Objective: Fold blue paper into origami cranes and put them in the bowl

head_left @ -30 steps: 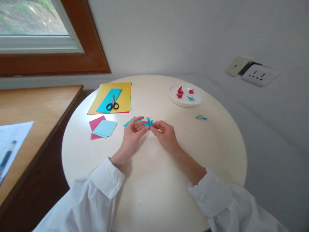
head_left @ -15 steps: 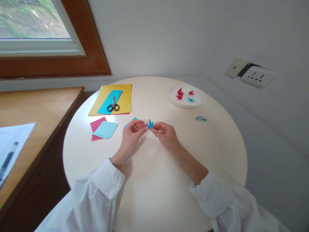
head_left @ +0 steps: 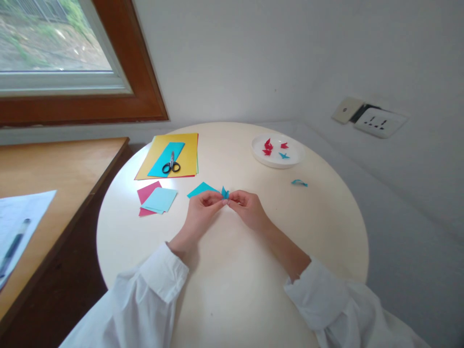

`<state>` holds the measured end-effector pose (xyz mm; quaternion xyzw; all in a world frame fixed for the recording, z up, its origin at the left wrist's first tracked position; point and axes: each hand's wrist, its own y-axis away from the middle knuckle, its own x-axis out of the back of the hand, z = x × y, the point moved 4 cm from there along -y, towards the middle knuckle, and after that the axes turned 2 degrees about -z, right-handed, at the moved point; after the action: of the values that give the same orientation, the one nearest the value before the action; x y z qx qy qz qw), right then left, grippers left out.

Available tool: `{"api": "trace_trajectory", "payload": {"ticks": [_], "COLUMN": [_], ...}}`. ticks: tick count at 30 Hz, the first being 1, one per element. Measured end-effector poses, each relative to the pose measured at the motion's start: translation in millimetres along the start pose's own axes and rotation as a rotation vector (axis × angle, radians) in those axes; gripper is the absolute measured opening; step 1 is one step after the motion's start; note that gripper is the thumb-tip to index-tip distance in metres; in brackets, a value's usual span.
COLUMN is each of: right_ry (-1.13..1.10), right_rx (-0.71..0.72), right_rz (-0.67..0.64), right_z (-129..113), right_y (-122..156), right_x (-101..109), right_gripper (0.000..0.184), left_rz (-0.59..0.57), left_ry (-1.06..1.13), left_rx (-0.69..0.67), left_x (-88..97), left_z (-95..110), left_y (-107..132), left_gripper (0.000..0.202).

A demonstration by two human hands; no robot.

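A small blue origami crane is pinched between my two hands above the middle of the round table. My left hand grips its left side with thumb and fingertips, and my right hand pinches the right side. The fingertips cover the crane's lower part, while its pointed tips stick up. Just behind my left hand lies a blue paper square, partly hidden by the fingers.
A white plate at the back right holds several folded red and blue pieces. In front of it lies a narrow blue paper strip. Scissors rest on stacked coloured sheets at the back left, behind pink and light-blue squares.
My hands have drawn closer together around the crane, covering more of its sides. More of the blue square behind my left hand now shows. The whole view has shifted slightly.
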<state>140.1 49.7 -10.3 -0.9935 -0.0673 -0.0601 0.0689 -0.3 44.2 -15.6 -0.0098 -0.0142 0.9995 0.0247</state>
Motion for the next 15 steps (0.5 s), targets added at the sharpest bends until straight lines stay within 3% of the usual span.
{"api": "trace_trajectory", "payload": {"ticks": [8, 15], "right_ry": [0.048, 0.193], "right_rx": [0.015, 0.174], "right_rz": [0.06, 0.162], "right_z": [2.4, -7.1], "right_y": [0.4, 8.1], "right_x": [-1.9, -4.1], "right_gripper": [0.019, 0.011], "left_rz": [0.056, 0.087], "left_ry": [0.002, 0.088], "left_rx": [-0.047, -0.073], "left_x": [0.8, -3.0], "left_z": [4.3, 3.7], "left_y": [1.0, 1.7], "left_gripper": [0.019, 0.024]}}
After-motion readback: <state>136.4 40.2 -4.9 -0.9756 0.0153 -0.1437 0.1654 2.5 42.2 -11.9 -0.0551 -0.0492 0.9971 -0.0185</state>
